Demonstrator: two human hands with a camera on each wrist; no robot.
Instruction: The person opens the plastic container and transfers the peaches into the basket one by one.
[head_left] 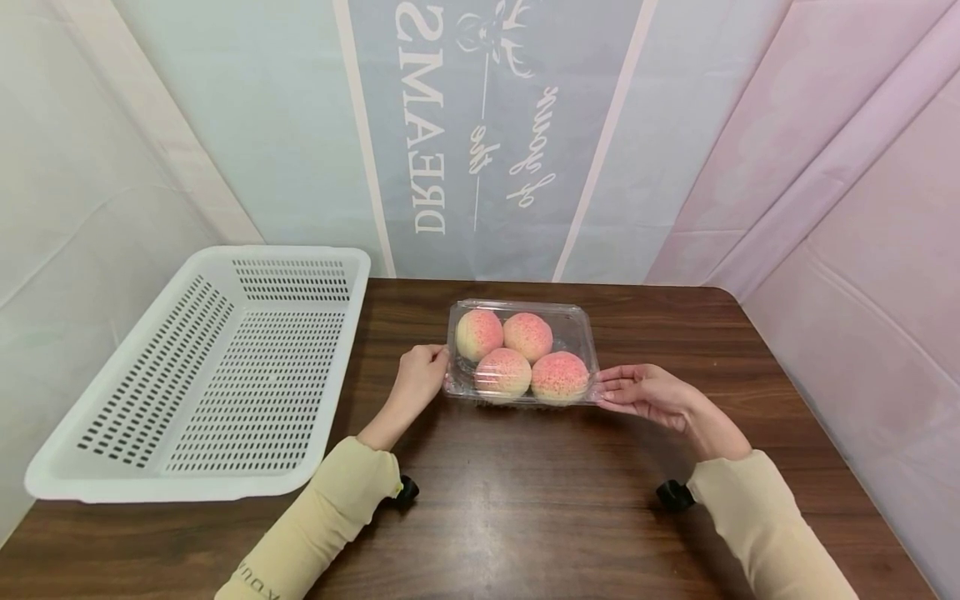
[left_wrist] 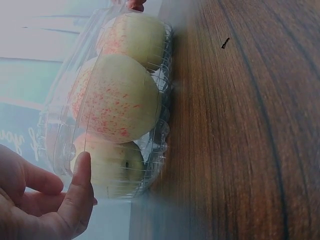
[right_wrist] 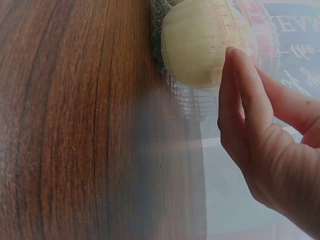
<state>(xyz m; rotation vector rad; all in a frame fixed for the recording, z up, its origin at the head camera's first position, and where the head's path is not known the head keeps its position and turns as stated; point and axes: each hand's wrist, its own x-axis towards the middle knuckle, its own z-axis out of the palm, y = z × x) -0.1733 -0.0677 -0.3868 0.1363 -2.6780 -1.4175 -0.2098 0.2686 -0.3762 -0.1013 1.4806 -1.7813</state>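
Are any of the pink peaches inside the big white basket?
No, all four peaches sit inside the clear box, and the white basket has nothing in it.

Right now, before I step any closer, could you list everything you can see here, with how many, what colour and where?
Clear plastic container: one, colourless, mid-table towards the back
Peaches: four visible, pink and cream, inside the container
Basket: one, white with slots, on the person's left side
Table: one, dark brown wood grain, under everything
Printed backdrop: pale blue, grey-blue and pink, behind and beside the table
Black pieces: two, black, one by each cuff
Sleeves: two, pale yellow-beige, on the forearms
Left hand: one, bare, pinching the container's near left corner
Right hand: one, bare, pinching the near right corner
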